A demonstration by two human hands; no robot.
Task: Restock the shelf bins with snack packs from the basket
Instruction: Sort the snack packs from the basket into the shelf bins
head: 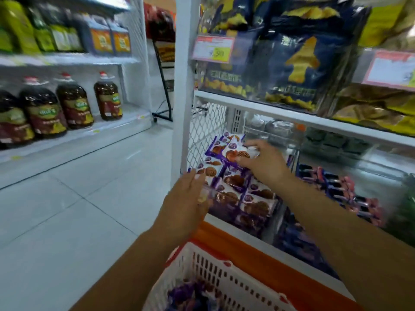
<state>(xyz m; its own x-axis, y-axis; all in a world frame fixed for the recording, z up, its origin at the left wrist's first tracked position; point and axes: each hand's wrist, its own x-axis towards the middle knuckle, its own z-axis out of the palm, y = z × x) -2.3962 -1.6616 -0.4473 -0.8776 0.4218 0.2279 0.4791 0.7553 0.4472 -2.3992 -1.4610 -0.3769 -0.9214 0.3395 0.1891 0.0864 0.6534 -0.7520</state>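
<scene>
Purple snack packs (pixel 235 182) lie in bin (pixel 233 228) and basket (pixel 224 272).

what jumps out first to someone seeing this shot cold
Both hands are over the lower shelf: the right hand pinches a purple-and-white snack pack above the stacked packs, and the left hand is flat-fingered at their front left corner. Then the big dark blue chip bags on the shelf above, and the white basket at the bottom edge.
</scene>
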